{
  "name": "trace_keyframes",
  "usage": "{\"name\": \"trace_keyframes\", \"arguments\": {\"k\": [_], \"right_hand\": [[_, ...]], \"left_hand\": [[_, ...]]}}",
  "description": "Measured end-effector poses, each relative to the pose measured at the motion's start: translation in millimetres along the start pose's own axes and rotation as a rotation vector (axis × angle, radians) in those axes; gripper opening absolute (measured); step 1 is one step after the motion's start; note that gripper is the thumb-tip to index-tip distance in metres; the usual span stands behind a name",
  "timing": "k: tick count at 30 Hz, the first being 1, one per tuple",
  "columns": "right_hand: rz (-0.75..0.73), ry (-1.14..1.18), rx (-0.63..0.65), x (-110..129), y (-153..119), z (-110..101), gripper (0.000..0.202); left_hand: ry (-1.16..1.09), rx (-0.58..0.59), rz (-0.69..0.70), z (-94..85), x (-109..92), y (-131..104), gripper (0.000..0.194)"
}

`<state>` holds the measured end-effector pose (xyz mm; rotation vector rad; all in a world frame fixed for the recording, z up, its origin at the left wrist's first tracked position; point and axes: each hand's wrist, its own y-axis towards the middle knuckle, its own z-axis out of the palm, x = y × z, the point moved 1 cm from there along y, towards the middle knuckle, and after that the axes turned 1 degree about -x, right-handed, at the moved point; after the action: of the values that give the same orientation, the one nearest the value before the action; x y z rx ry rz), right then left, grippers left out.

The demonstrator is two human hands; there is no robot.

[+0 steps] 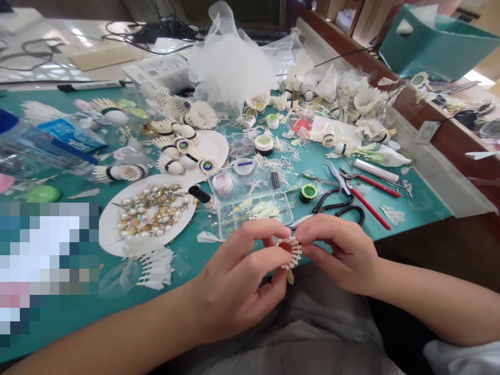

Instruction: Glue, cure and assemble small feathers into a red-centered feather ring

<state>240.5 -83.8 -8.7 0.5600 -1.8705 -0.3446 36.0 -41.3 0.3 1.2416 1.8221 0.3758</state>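
Over the table's front edge, my left hand (pixel 250 276) has its fingers wrapped round a cut-down shuttlecock (pixel 296 252). Its ring of trimmed feather shafts faces up and shows red inside; the base is mostly hidden by my fingers. From the other side, my right hand (pixel 339 250) pinches the shuttlecock's rim between thumb and fingers. Whether something small is also in that pinch cannot be made out. A pale green-yellow piece (pixel 290 276) pokes out below the shuttlecock. Just beyond my hands lie a clear compartment box (pixel 255 221), an open jar of green (pixel 308 193) and black-handled scissors (pixel 349 208).
A white plate (pixel 111 245) bears pearl and gold beads. Behind it, several shuttlecocks (pixel 172 165) rest on and beside another plate (pixel 216 143). Red-handled pliers (pixel 375 185) lie at right. White tulle (pixel 230 67) is heaped at the back, and a teal bin (pixel 441 47) stands far right.
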Motion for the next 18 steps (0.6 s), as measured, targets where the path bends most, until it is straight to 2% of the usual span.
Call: {"name": "trace_keyframes", "arguments": {"k": [3, 5, 12, 18], "right_hand": [[0.133, 0.078, -0.043, 0.1, -3.0, 2.4, 0.006], [0.167, 0.129, -0.058, 0.9, -5.0, 3.5, 0.006], [0.138, 0.093, -0.112, 4.6, -4.0, 6.7, 0.011], [0.081, 0.059, -0.118, 6.3, -3.8, 10.2, 0.014]], "left_hand": [[0.029, -0.034, -0.034, -0.3, 0.2, -1.3, 0.024], [0.047, -0.025, -0.048, -1.0, 0.6, -0.8, 0.024], [0.001, -0.024, -0.117, -3.0, 3.3, 0.9, 0.023], [-0.062, 0.053, -0.120, -2.0, 1.8, 2.3, 0.030]]}}
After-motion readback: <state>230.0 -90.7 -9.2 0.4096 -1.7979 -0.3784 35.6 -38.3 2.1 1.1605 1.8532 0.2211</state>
